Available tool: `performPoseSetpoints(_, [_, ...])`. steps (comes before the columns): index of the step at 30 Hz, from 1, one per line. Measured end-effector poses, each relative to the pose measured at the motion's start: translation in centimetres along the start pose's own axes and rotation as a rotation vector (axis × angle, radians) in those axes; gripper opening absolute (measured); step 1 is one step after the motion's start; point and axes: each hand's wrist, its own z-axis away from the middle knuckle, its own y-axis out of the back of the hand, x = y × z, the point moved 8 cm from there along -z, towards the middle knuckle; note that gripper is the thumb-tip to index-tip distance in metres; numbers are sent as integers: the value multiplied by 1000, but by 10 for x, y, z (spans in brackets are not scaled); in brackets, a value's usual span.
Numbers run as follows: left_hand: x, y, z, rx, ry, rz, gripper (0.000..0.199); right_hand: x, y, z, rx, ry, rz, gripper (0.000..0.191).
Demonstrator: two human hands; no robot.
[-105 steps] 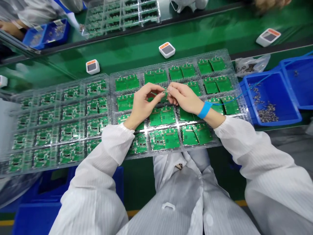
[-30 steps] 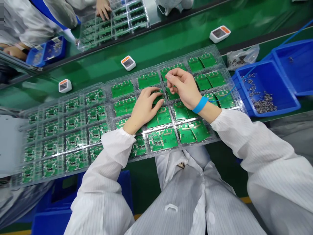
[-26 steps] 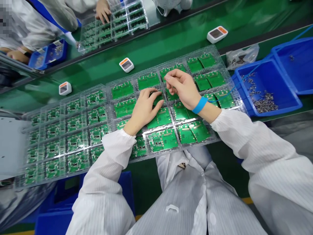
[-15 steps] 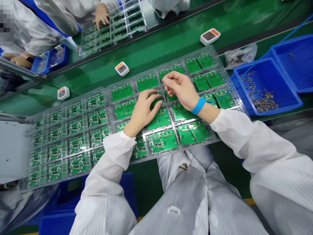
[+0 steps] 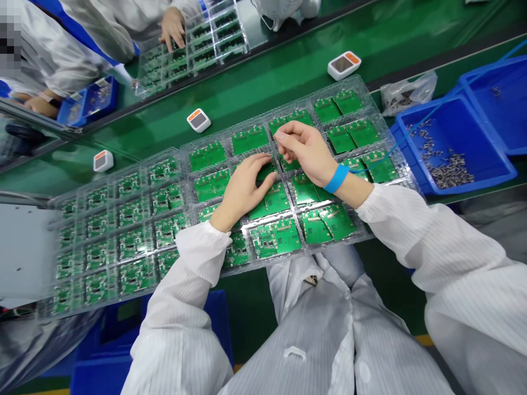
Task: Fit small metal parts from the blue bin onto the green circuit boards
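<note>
Green circuit boards (image 5: 275, 238) lie in the compartments of a clear plastic tray (image 5: 303, 227). My left hand (image 5: 246, 184) rests over a board in the middle of this tray, fingers spread and curved, fingertips on or just above the board. To its right, my right hand (image 5: 302, 147) has thumb and index finger pinched together over the boards in the upper middle; whatever they hold is too small to make out. A blue band (image 5: 336, 178) circles my right wrist. A second clear tray (image 5: 113, 247) with more boards adjoins on the left.
Blue bins (image 5: 453, 151) with small metal parts stand at the right, beside a plastic bag (image 5: 407, 94) of parts. Small white devices (image 5: 198, 120) sit behind the trays. Across the line, another person's hand (image 5: 173, 27) touches a tray.
The fingers of my left hand have drawn a little closer together over the board. My right hand stays pinched in nearly the same place. The white devices have shifted left relative to the trays.
</note>
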Motion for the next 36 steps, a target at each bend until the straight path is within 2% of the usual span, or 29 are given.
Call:
performPoseSetpoints(2, [1,1,0,4,1,0,41,-1,-1,0,-4,3,-10,60])
performPoseSetpoints(5, [4,-3,-1,-64,-13,-30,34,-2,-2,0,-8,0,-25,61])
performPoseSetpoints(10, [4,-8,-2,-115,-7,-54,40,-3,-4,1,-12,-9,-31,58])
performPoseSetpoints(14, [2,-5,-1,-55,-10,-18,46,-3,-3,2,-9,-14,-17,57])
performPoseSetpoints(19, [-4,19,3,187,37,202,41,2,-1,1,-14,2,46,53])
performPoseSetpoints(22, [-3,28,5,265,20,321,39,0,-4,2,-58,84,171,49])
performPoseSetpoints(25, [-1,32,7,283,-4,408,37,-9,-15,8,-146,199,349,44])
performPoseSetpoints(27, [-3,34,8,289,28,427,41,-13,-20,13,-184,229,414,40])
performPoseSetpoints(32, [-9,33,10,269,108,410,53,-22,-22,20,-173,264,460,41])
performPoseSetpoints(36, [-12,30,11,235,105,442,50,-27,-20,21,-148,291,484,44])
